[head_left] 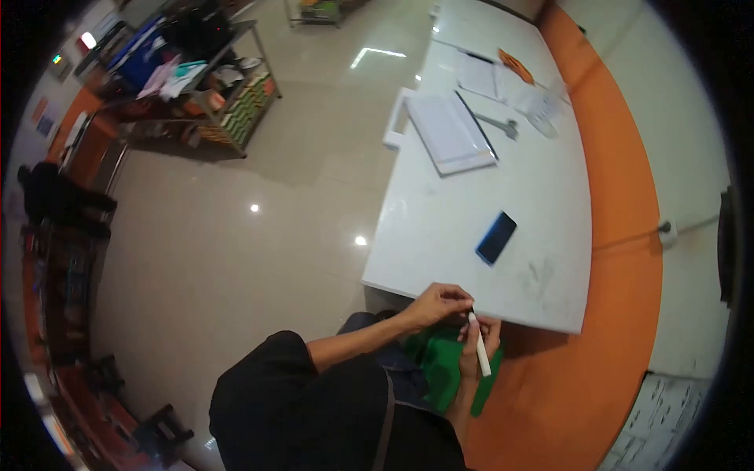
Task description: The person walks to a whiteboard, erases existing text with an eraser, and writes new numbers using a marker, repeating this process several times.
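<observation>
A slim white pen-shaped stick (482, 357) with a dark upper end is held in front of my body, near the table's front edge. My right hand (488, 336) is closed around its shaft, with the lower white end sticking out below the fingers. My left hand (438, 304) is closed in a pinch at the dark upper end. The fingertips partly cover that end, so its shape cannot be made out. Both hands are close together beside the white table (440, 243). Below them is a green stool (440, 353).
On the table lie a blue-edged phone (496, 238), a clipboard with papers (452, 133), a grey wrench-like tool (499, 124), a clear bottle (542, 118) and an orange glove-like item (515, 66). An orange-and-white wall (620, 196) runs along the right. A loaded metal rack (243, 118) stands at the far left.
</observation>
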The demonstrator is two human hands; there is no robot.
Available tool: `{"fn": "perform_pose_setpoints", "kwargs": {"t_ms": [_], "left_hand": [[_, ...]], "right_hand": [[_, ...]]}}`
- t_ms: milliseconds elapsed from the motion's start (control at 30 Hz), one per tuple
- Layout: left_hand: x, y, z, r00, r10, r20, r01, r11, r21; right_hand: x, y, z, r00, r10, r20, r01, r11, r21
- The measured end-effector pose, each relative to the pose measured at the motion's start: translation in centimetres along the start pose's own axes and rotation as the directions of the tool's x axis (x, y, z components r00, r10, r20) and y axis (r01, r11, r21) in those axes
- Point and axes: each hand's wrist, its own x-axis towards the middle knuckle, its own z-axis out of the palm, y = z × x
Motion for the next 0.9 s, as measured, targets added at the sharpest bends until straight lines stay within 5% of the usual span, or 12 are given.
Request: {"fn": "perform_pose_setpoints", "kwargs": {"t_ms": [133, 333, 433, 467, 533, 600, 733, 800, 833, 900], "left_hand": [[-1.9, -0.2, -0.7, 1.000, -0.006, -0.020, 0.006, 1.000, 0.009], [-3.3, -1.4, -4.6, 0.908, 0.104, -0.406, -0.165, 0.979, -0.118], [-3.0, -0.1, -9.8, 0.866, 0.172, -0.470, -0.251, 0.962, -0.109], [-3.0, 0.9, -10.7, 0.859, 0.179, -0.480, -0.245, 0.967, -0.076], [-2.0, 1.5, -13.0, 0.884, 0.137, -0.447, -0.201, 0.975, -0.099], [-0.5, 2.1, -13.4, 0.899, 0.088, -0.429, -0.153, 0.981, -0.121], [3.3, 1.3, -15.1, 0.934, 0.080, -0.348, -0.152, 0.971, -0.183], [5.0, 1.1, -14.8, 0.921, 0.058, -0.384, -0.118, 0.984, -0.135], [5.5, -0.1, -14.7, 0.909, 0.180, -0.377, -0.131, 0.980, 0.150], [7.9, -1.1, -14.8, 0.941, 0.082, -0.330, -0.037, 0.990, 0.140]], "right_hand": [[-1.4, 0.0, 1.9, 0.999, 0.027, -0.044, -0.025, 0.999, 0.045], [-1.7, -0.6, 2.4, 0.932, 0.129, 0.338, -0.201, 0.962, 0.187], [2.4, 0.1, 1.9, 0.994, 0.092, -0.053, -0.090, 0.995, 0.046], [4.9, 0.4, 1.3, 0.974, 0.032, -0.225, -0.033, 0.999, -0.002], [10.5, 5.0, 0.3, 0.831, -0.271, -0.486, 0.060, 0.912, -0.406], [14.6, 7.0, 0.4, 0.821, -0.193, -0.538, -0.176, 0.810, -0.559], [18.7, 11.1, 4.0, 0.858, -0.114, -0.502, -0.336, 0.615, -0.714], [19.0, 13.1, 4.5, 0.850, -0.109, -0.516, -0.357, 0.601, -0.715], [19.4, 16.1, 4.2, 0.810, -0.093, -0.579, -0.405, 0.626, -0.666], [16.8, 13.8, 3.1, 0.826, -0.089, -0.556, -0.259, 0.817, -0.516]]}}
